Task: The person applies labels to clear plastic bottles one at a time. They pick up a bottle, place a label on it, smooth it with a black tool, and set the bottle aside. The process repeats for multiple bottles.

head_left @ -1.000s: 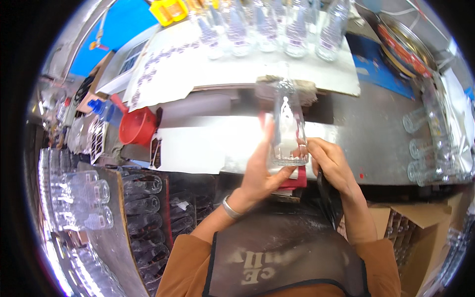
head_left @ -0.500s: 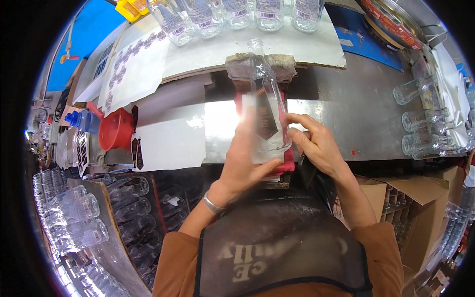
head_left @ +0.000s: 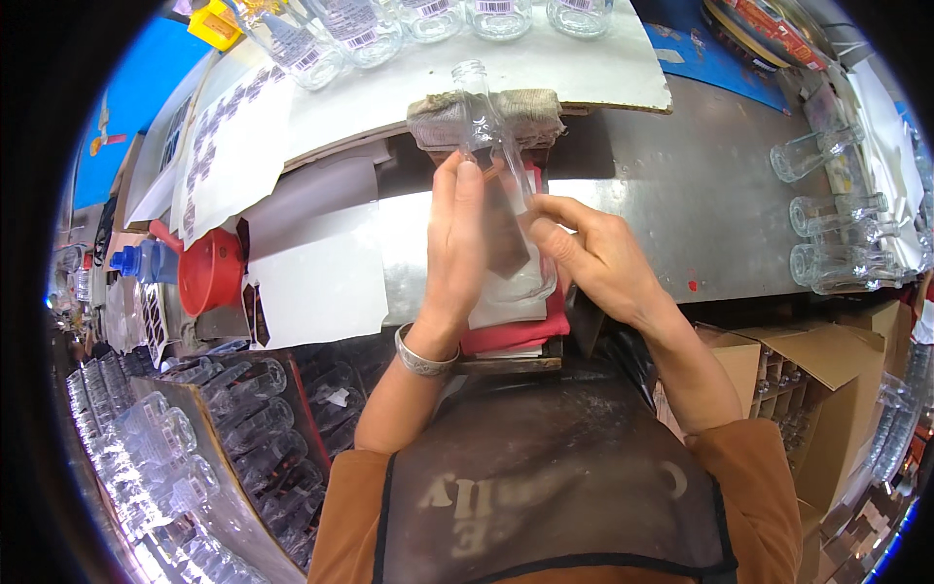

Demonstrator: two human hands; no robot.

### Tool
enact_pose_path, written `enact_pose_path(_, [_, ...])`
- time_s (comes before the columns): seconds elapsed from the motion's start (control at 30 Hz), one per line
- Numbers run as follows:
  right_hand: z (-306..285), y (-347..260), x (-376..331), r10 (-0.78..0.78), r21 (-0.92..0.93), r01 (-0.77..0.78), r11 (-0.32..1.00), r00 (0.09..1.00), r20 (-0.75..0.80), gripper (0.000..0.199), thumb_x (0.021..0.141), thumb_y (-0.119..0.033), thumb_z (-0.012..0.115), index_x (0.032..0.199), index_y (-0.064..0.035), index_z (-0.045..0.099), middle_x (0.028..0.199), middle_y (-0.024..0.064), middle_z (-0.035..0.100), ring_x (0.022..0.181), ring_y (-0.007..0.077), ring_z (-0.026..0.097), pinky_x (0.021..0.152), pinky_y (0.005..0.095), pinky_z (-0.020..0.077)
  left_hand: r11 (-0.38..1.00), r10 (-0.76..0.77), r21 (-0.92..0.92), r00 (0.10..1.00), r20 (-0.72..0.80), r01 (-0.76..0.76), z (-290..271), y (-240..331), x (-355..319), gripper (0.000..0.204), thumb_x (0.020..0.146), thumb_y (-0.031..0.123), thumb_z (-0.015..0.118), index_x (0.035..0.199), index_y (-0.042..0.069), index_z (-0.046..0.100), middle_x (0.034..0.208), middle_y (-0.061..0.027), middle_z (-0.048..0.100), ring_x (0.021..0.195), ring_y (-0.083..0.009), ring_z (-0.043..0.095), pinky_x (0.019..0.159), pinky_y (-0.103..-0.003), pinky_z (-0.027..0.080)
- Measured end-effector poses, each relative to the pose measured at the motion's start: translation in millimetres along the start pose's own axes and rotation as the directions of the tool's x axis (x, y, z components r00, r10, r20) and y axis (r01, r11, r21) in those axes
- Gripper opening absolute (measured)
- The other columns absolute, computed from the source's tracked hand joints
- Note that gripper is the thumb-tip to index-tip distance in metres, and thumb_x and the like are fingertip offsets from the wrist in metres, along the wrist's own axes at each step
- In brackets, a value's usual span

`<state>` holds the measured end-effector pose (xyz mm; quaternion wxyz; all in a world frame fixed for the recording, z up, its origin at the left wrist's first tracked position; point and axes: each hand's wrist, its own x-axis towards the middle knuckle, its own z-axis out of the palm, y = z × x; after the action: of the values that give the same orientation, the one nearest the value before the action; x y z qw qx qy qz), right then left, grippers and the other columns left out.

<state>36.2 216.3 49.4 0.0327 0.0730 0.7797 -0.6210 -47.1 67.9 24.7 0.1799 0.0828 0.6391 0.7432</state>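
With left hand (head_left: pixel 452 238) pressed along left side of a clear bottle (head_left: pixel 501 161), fingers together, thumb hidden; neck over a far cloth pad (head_left: pixel 533 112); right hand (head_left: pixel 598 258) curled at right side, pinch unclear; apparently smoothing a dark label (head_left: pixel 506 238); next, probably needing even pressure.

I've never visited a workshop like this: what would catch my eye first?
Probably the clear glass bottle at the centre, between the person's left hand and right hand. Next, the bright red plastic dipper at left, beside a blue-capped bottle. Along the top, more glass bottles stand on white board.
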Motion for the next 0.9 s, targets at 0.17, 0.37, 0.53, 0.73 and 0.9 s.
enact_pose_path(0.17, [8.6, -6.8, 2.5, -0.033, -0.002, 0.033, 0.999, 0.998, -0.061, 0.05, 0.098, -0.031, 0.066, 0.127, 0.0084, 0.057, 0.098, 0.0141, 0.072, 0.062, 0.0091, 0.061, 0.062, 0.0272, 0.0493, 1.0, -0.025, 0.016, 1.0, -0.005, 0.025, -0.2, 2.6, 5.6, 0.058, 0.107, 0.049, 0.042, 0.138, 0.0, 0.044, 0.12, -0.0139, 0.06, 0.106, -0.0198, 0.061, 0.087, -0.032, 0.052])
enact_pose_path(0.37, [16.6, -4.0, 8.2, -0.052, -0.07, 0.045, 0.997, 0.993, -0.106, 0.051, 0.091, -0.028, 0.07, 0.124, 0.0095, 0.058, 0.104, 0.0247, 0.072, 0.054, 0.0107, 0.058, 0.058, 0.029, 0.0488, 0.967, 0.083, 0.244, 0.996, -0.019, -0.076, -0.7, 2.9, 9.0, 0.051, 0.107, 0.045, 0.044, 0.131, 0.0, 0.051, 0.119, -0.0122, 0.063, 0.101, -0.0213, 0.066, 0.079, -0.032, 0.058])
enact_pose_path(0.53, [19.1, -3.1, 8.8, -0.061, -0.11, 0.047, 0.993, 0.989, -0.131, 0.049, 0.088, -0.026, 0.071, 0.12, 0.0098, 0.058, 0.103, 0.0266, 0.072, 0.051, 0.0104, 0.055, 0.054, 0.0306, 0.0476, 0.974, 0.061, 0.22, 0.997, -0.04, -0.051, -1.6, 0.2, 8.5, 0.048, 0.108, 0.041, 0.045, 0.13, -0.001, 0.051, 0.12, -0.0118, 0.063, 0.102, -0.0206, 0.066, 0.081, -0.032, 0.058])
enact_pose_path(0.73, [21.0, -2.4, 10.0, -0.069, -0.119, 0.053, 0.992, 0.988, -0.139, 0.05, 0.087, -0.026, 0.073, 0.12, 0.0094, 0.058, 0.102, 0.027, 0.072, 0.05, 0.0103, 0.054, 0.053, 0.031, 0.047, 0.981, 0.06, 0.185, 0.997, -0.042, -0.051, -1.4, 1.6, 9.2, 0.052, 0.107, 0.042, 0.047, 0.134, -0.003, 0.05, 0.114, -0.0097, 0.062, 0.102, -0.0168, 0.06, 0.086, -0.03, 0.051])
enact_pose_path(0.9, [20.6, -1.1, 9.0, -0.073, -0.134, 0.053, 0.99, 0.987, -0.144, 0.05, 0.087, -0.026, 0.074, 0.119, 0.0089, 0.059, 0.1, 0.0265, 0.072, 0.049, 0.0102, 0.054, 0.054, 0.031, 0.0468, 0.991, 0.044, 0.132, 0.998, -0.054, -0.037, 1.3, 1.8, 8.5, 0.052, 0.106, 0.04, 0.05, 0.135, -0.004, 0.049, 0.109, -0.0073, 0.061, 0.099, -0.0129, 0.056, 0.087, -0.027, 0.047])
